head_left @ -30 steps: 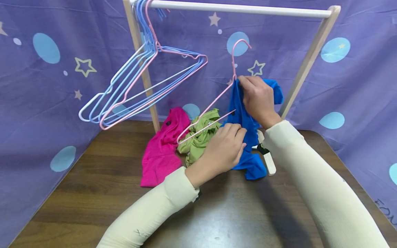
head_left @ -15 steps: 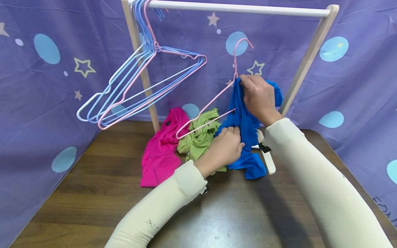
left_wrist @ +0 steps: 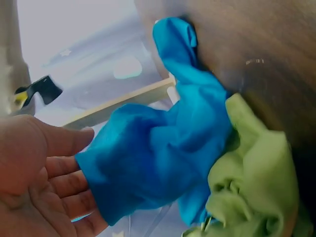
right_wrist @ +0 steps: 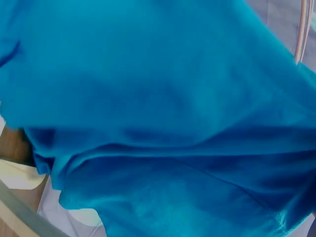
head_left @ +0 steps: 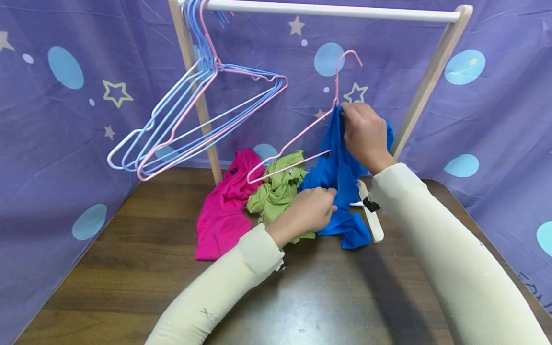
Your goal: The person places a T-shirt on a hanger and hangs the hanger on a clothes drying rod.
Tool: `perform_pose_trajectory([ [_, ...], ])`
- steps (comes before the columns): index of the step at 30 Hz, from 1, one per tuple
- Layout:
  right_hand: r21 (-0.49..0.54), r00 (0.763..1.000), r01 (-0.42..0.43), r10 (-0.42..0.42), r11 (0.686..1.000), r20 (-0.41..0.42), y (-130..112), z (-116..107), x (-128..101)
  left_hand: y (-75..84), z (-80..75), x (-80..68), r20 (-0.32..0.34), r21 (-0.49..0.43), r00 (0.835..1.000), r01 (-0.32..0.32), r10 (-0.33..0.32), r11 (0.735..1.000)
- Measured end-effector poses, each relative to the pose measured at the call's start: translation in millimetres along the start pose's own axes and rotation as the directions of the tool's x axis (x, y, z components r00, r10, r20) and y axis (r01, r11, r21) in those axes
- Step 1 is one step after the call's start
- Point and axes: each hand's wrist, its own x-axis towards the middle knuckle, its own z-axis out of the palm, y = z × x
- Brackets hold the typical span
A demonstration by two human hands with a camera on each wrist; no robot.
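Note:
A blue garment [head_left: 345, 177] hangs partly over a pink hanger [head_left: 297, 136], its lower part on the table. My right hand [head_left: 365, 134] pinches the garment and the hanger just below the hook. Lower down, my left hand [head_left: 309, 211] reaches to the garment's near side. In the left wrist view the left hand [left_wrist: 49, 182] has its fingers extended behind a blue edge, the thumb apart from them. Blue cloth [right_wrist: 158, 98] fills most of the right wrist view and hides the right hand there. The hanger's right arm is covered by the cloth.
A green garment [head_left: 276, 191] and a magenta garment [head_left: 224, 211] lie crumpled on the wooden table [head_left: 108, 268]. Several blue and pink hangers [head_left: 202, 110] hang at the left of the rack's white rail [head_left: 336, 9]. The rack's wooden foot [head_left: 373, 225] stands behind the blue garment.
The right hand has moved slightly right and up with the hanger and blue garment. The left hand has shifted down and around the cloth, its fingers slipping lower.

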Motion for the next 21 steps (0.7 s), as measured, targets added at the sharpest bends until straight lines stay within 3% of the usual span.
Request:
perform_pose_trajectory([
  [12, -0.024, 0.998, -0.062, 0.061, 0.998, -0.030, 14.4, -6.6, -9.5, -29.0, -26.8, -26.5, -0.018, -0.031, 1.000, 0.003, -0.003, 1.000],
  [21, -0.046, 0.990, -0.130, 0.127, 0.990, -0.067, 20.8, -6.9, -12.7, -46.7, -59.9, -46.2, -0.137, -0.078, 0.991, -0.013, 0.002, 0.997],
])
